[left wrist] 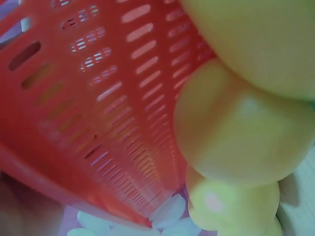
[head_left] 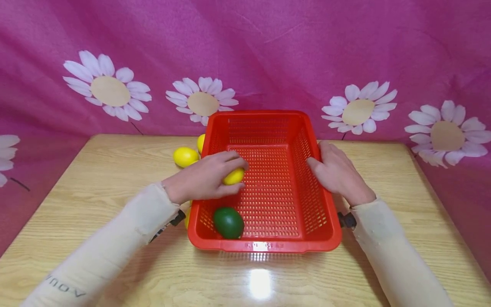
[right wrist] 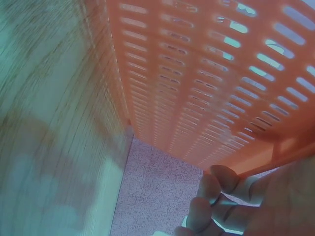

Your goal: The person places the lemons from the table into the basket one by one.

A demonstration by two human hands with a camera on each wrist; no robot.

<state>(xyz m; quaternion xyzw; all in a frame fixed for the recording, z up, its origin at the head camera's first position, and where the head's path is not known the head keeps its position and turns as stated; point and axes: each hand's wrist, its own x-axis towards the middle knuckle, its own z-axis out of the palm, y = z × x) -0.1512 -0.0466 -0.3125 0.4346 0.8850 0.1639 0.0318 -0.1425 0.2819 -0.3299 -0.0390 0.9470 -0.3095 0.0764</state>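
A red plastic basket with slotted walls stands on the table. Over its left side reaches my left hand, fingers and thumb curled round a yellow lemon above the basket floor. My right hand grips the right rim, thumb on the inner side; in the right wrist view its fingers lie outside the wall. Inside the basket, at the near left corner, rests a dark green oval fruit. More lemons lie along the outside of the left wall, partly hidden by basket and arm.
The wooden table ends at a magenta cloth with white flowers, which hangs behind and at both sides. In the left wrist view, several lemons sit in a row close to the basket wall.
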